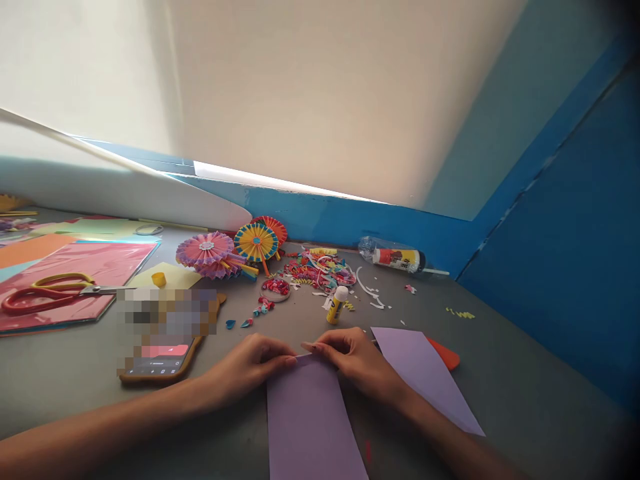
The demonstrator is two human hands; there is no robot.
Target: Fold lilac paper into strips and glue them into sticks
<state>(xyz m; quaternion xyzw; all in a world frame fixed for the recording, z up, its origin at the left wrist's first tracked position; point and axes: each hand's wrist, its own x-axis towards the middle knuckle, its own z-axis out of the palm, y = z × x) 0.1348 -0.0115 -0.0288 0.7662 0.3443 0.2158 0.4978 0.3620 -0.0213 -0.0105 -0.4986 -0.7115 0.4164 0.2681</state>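
A lilac paper strip [310,420] lies flat on the grey tabletop [500,400] at 6 o'clock in the view, its far edge held by both hands. The left hand [245,367] and the right hand [355,360] each pinch that edge between thumb and curled fingers, their fingertips nearly meeting, a grip that seems to keep the paper square and steady. At 2 o'clock from the strip, a second lilac sheet [425,380] rests over an orange scrap [447,353], within easy reach. A white-capped glue stick [337,305] sits at 12 o'clock beside cut paper scraps [320,270]; paper rosettes [207,253] stand at 11 o'clock, and red-handled scissors [40,298] lie at 10 o'clock on pink card [107,267], set back from the working space.
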